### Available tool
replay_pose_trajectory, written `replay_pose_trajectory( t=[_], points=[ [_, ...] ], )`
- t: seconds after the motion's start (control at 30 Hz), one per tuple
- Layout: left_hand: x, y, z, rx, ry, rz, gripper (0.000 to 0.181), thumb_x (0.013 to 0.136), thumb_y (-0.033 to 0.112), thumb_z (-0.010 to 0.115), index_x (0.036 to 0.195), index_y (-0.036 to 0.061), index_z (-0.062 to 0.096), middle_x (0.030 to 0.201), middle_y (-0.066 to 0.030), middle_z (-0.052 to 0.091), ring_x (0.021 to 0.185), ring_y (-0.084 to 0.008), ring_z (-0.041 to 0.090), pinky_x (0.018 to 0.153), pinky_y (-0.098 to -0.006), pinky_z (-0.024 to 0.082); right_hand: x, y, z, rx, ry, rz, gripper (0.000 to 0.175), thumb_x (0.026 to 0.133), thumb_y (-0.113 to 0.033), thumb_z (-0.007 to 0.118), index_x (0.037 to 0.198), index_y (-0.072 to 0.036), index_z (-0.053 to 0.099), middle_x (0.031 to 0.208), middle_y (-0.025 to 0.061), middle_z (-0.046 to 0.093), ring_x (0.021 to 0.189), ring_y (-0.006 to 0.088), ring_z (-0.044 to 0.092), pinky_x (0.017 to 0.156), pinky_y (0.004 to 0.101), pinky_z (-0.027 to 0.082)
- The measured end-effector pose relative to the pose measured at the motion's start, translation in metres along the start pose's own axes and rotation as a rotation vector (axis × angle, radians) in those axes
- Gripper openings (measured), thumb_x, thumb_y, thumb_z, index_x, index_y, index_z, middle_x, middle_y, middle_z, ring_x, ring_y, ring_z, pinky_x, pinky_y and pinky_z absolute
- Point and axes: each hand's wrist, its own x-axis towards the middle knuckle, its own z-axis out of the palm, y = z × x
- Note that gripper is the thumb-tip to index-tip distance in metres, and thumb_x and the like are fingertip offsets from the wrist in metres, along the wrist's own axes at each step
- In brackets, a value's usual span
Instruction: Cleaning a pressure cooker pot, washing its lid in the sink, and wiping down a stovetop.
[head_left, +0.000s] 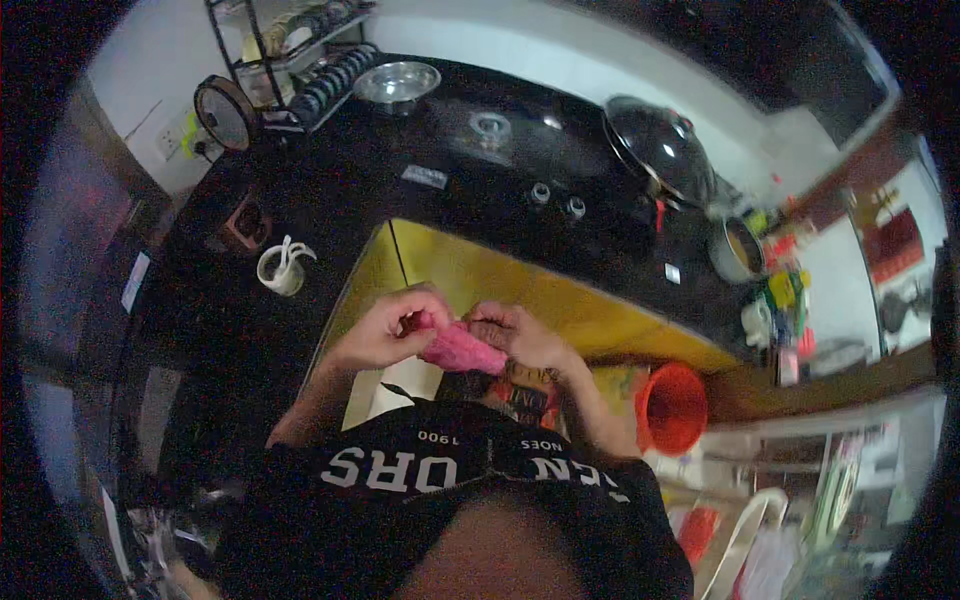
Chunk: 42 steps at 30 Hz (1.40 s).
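Observation:
A bunched pink cloth (463, 349) hangs in front of my chest, before yellow cabinet doors (480, 262). My left hand (397, 324) pinches its upper left end between thumb and fingers. My right hand (517, 334) has its fingers closed at the cloth's upper right side. A small brownish patch (491, 335) shows by the right fingers; what it is cannot be made out. Both hands are held close together below the edge of the black countertop (337, 217).
A white mug with spoons (282, 274) stands on the left counter. A steel bowl (397, 81) sits beside a black dish rack (300, 67). Stove knobs (540, 193), a lidded wok (664, 150) and a pot (739, 250) lie farther right. An orange-red bucket (675, 409) is near my right forearm.

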Motion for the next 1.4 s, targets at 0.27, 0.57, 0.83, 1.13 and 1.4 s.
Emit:
replay_pose_trajectory(
  t=[0.27, 0.57, 0.83, 1.13, 1.4],
  points=[
    [0.071, -0.061, 0.001, 0.395, 0.581, -0.464, 0.018, 0.074, 0.006, 0.063, 0.09, 0.0048, 0.056, 0.107, -0.0112, 0.056, 0.096, -0.0224, 0.055, 0.085, -0.0331, 0.042, 0.112, -0.009, -0.089, -0.543, 0.275, -0.524, 0.013, 0.081, -0.011, 0.056, 0.091, -0.002, 0.058, 0.098, 0.0111, 0.059, 0.087, 0.0281, 0.058, 0.077, 0.0338, 0.047],
    [0.146, -0.136, -0.029, 0.118, 0.815, 0.02, 0.038, 0.072, 0.015, 0.066, 0.106, 0.0053, 0.052, 0.101, -0.0103, 0.055, 0.1, -0.0228, 0.052, 0.088, -0.0366, 0.041, 0.163, 0.014, -0.076, 0.108, -0.163, -0.257, 0.023, 0.09, -0.022, 0.05, 0.084, -0.002, 0.059, 0.076, 0.0079, 0.059, 0.063, 0.0186, 0.06, 0.055, 0.0303, 0.048],
    [0.208, -0.136, -0.049, 0.505, 0.777, 0.344, 0.029, 0.087, 0.023, 0.046, 0.107, 0.0029, 0.049, 0.101, -0.014, 0.058, 0.104, -0.0253, 0.05, 0.092, -0.0359, 0.039, 0.221, 0.067, -0.096, 0.211, 0.6, -0.272, 0.043, 0.096, -0.036, 0.036, 0.082, -0.001, 0.057, 0.077, 0.0082, 0.06, 0.065, 0.0191, 0.058, 0.059, 0.0337, 0.048],
    [0.198, -0.14, -0.165, 0.022, 0.69, -0.166, 0.045, 0.084, 0.027, 0.046, 0.123, 0.0053, 0.046, 0.103, -0.0178, 0.06, 0.097, -0.0363, 0.055, 0.086, -0.0483, 0.043, 0.254, 0.034, -0.085, -0.717, 0.271, -0.424, 0.036, 0.08, -0.008, 0.057, 0.113, -0.004, 0.044, 0.116, 0.0196, 0.042, 0.1, 0.0362, 0.051, 0.078, 0.0414, 0.047],
    [0.158, -0.298, -0.182, 0.981, 0.246, -0.601, 0.066, 0.079, 0.04, 0.055, 0.131, 0.0034, 0.037, 0.143, -0.0189, 0.022, 0.128, -0.0455, 0.021, 0.102, -0.0568, 0.021, 0.233, 0.092, -0.135, -0.491, 0.587, -0.275, 0.023, 0.086, -0.005, 0.051, 0.109, -0.001, 0.05, 0.101, 0.017, 0.053, 0.089, 0.027, 0.057, 0.075, 0.0332, 0.047]
  ],
)
